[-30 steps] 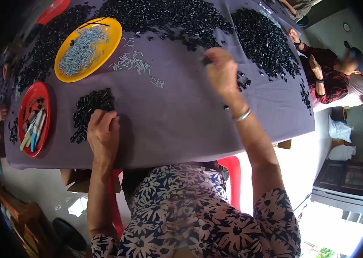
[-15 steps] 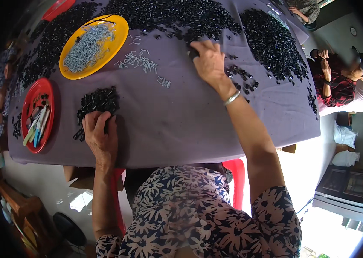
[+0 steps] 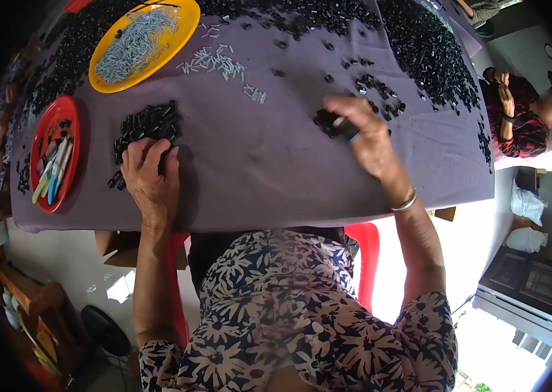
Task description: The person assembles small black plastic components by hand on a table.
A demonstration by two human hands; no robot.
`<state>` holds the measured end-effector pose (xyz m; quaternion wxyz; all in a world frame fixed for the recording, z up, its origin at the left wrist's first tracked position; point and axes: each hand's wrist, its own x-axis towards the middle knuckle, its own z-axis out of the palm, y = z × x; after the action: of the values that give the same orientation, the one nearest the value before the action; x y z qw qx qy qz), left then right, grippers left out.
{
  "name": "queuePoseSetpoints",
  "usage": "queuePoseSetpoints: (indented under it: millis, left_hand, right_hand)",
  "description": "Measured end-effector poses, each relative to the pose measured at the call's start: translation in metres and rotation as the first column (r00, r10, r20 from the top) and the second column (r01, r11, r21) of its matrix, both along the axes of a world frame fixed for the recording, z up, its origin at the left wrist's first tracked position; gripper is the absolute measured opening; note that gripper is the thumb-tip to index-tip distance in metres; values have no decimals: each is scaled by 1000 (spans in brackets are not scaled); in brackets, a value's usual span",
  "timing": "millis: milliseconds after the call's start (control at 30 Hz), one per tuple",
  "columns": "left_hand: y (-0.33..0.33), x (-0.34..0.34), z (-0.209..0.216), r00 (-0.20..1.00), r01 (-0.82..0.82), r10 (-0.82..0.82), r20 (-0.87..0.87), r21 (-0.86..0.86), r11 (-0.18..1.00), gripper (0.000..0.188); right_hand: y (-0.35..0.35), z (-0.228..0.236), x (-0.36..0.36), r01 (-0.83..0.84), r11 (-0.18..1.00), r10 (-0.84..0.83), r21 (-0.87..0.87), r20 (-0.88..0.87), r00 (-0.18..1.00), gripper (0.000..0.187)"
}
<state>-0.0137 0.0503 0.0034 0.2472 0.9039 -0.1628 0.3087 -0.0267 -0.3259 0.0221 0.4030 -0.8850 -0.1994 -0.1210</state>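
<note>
My left hand [image 3: 150, 173] rests with curled fingers on the near edge of a small heap of short black pieces [image 3: 152, 121]. Whatever lies beneath its fingertips is hidden. Farther right, my right hand [image 3: 371, 140], smeared by motion, curves around a cluster of small black pieces [image 3: 325, 121] on the cloth. Something dark with a blue edge shows under its palm; I cannot make out its kind. Several loose black pieces [image 3: 380, 88] lie just beyond that hand. Small grey pins [image 3: 214, 63] are scattered between the two hands, toward the back.
A yellow plate [image 3: 191, 23] holding grey pins stands at the back left. Nearer, a red tray [image 3: 75, 157] contains several light-handled tools. Large spreads of black pieces [image 3: 429, 62] cover the far and right parts of the purple cloth [image 3: 250, 176]. Other people sit around the table.
My right hand has moved from the far pile toward me and to the right, with black pieces now at its fingers. The left hand stays at the small heap. The view has shifted slightly.
</note>
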Motion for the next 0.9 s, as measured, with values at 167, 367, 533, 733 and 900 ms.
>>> queuePoseSetpoints:
  millis: [167, 367, 533, 733, 900]
  left_hand:
    - [0, -2, 0, 999, -24, 23, 29, 34, 999, 23]
    - [-18, -8, 5, 990, 139, -139, 1, -46, 989, 24]
    - [-47, -12, 14, 952, 275, -290, -99, -138, 951, 21]
    - [-59, -14, 5, 911, 311, -350, -220, -193, 931, 19]
    - [-60, -15, 6, 891, 287, -371, -262, -311, 906, 18]
  right_hand:
    - [-34, 23, 5, 269, 785, -231, 559, -140, 963, 20]
    - [-61, 13, -13, 459, 786, -413, 414, -200, 888, 14]
    - [-70, 12, -33, 437, 879, -387, 192, -250, 888, 16]
    - [-63, 21, -44, 299, 954, -287, -11, -315, 905, 15]
    - [-51, 22, -35, 279, 955, -295, -101, -232, 927, 22]
